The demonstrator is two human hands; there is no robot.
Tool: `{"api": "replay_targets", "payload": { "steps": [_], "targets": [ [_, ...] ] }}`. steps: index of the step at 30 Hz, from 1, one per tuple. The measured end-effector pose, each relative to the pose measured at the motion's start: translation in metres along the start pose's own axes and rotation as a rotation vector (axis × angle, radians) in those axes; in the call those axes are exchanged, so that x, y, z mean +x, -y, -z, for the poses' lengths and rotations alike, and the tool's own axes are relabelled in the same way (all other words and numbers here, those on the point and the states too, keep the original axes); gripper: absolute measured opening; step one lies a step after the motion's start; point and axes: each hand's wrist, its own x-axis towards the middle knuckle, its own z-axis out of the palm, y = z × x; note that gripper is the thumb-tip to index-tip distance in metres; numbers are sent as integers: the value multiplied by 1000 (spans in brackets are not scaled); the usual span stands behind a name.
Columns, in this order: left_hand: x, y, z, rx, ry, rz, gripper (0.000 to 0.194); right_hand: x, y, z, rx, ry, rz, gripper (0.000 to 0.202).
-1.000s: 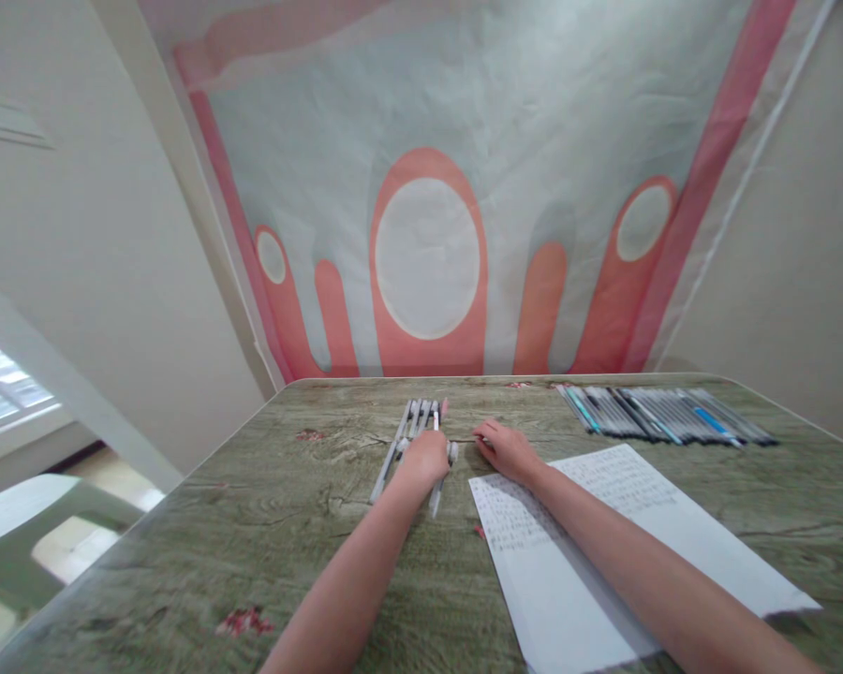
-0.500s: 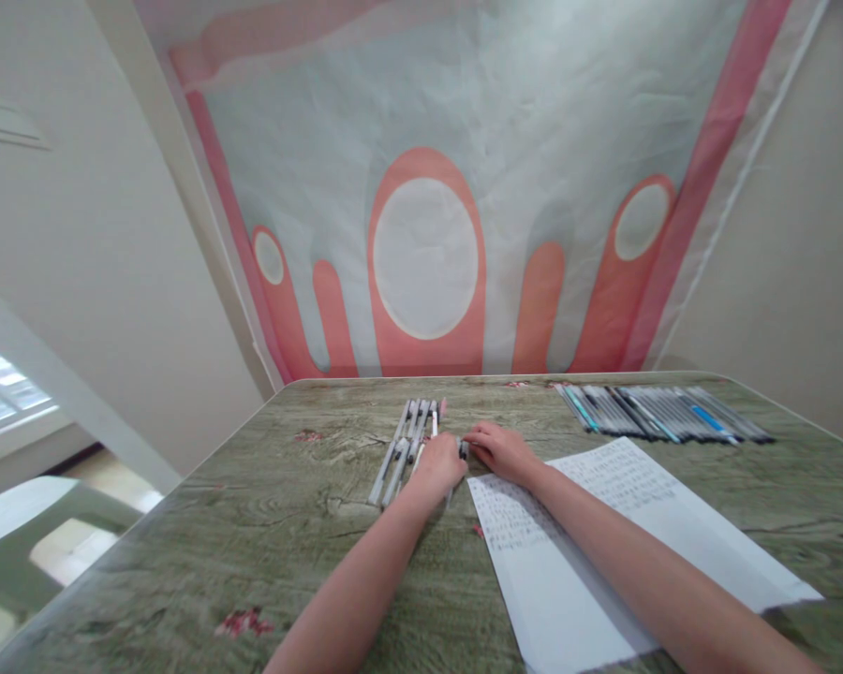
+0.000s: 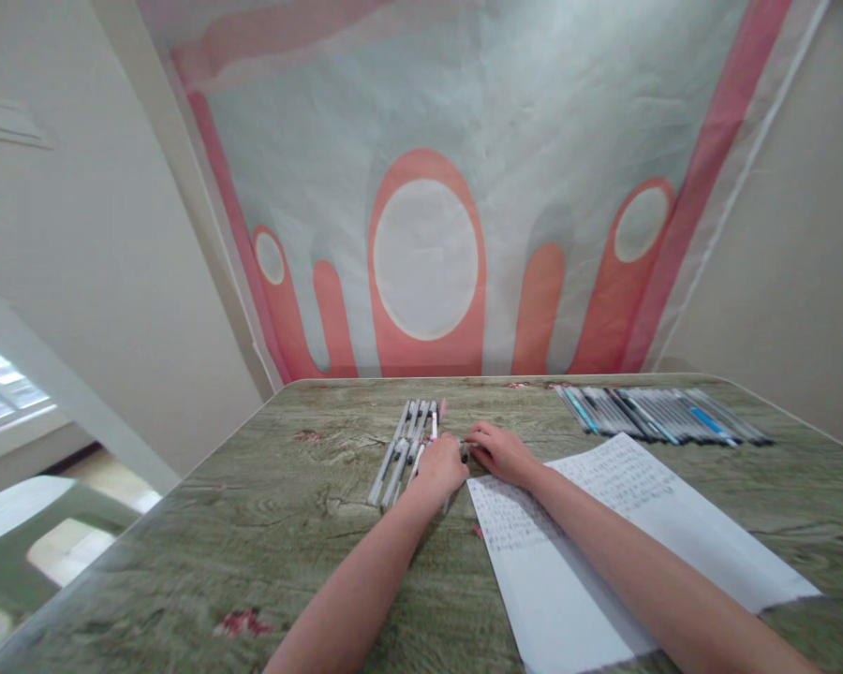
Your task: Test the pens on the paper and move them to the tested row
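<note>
- Two bare forearms reach in from the near edge of a wood-grain desk (image 3: 309, 552), slanting inward until the hands almost meet near its middle.
- The left hand (image 3: 441, 468) lies low, back upward and fingers bent forward and down, over the right side of a cluster of pens (image 3: 399, 451); its grip is hidden under the palm, so what it holds cannot be told.
- The right hand (image 3: 500, 451), its forearm crossing a sheet (image 3: 569, 585), points left with fingers half curled and fingertips just beside the left hand; whether they pinch anything cannot be told.
- Between the two hands shows a small clear-and-black pen part (image 3: 465, 454), otherwise covered.
- The clustered pens lie side by side, slanting, to the left of the left hand and beyond it, a pink one (image 3: 442, 409) at the far right end.
- A longer row of pens (image 3: 646, 414), one bright blue (image 3: 711, 421), lies at far right.
- The sheet, handwritten across its far part, rests near the right hand.
</note>
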Motion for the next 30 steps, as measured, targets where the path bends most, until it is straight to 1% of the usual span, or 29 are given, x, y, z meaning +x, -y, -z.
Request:
{"api": "replay_targets", "payload": {
  "steps": [3,6,9,12,14,17,19,21,24,25,26,28,30],
  "targets": [
    [4,4,1,33,-54,-1,28,0,0,1,18,-14,-21,21],
    [13,11,7,-50,-54,-25,21,0,-1,-1,43,-48,-51,22],
    [25,16,15,-250,-103,-48,22,0,-3,-2,87,-110,-109,21],
    [36,19,17,-598,-124,-82,22,1,-2,1,174,-134,-158,20],
    [40,20,14,-842,-124,-61,22,2,0,4,278,-91,-181,26],
    [45,21,5,-1119,-138,6,20,3,1,6,497,32,-228,35],
    [46,21,-1,-1264,-140,21,16,3,1,5,633,92,-267,35],
    [48,22,-6,-1383,-139,26,13,4,0,2,738,126,-307,36],
    [52,24,-12,-1516,-142,-4,15,4,-2,-2,812,139,-351,37],
    [55,25,-13,-1559,-165,-26,18,5,-3,-2,800,113,-362,36],
    [57,27,-14,-1607,-214,-45,20,5,-5,-2,771,65,-368,35],
    [62,33,-14,-1708,-385,-48,22,5,-9,-1,687,-74,-372,33],
    [67,40,-12,-1792,-578,-8,19,5,-13,0,610,-204,-370,31]
  ]
}}
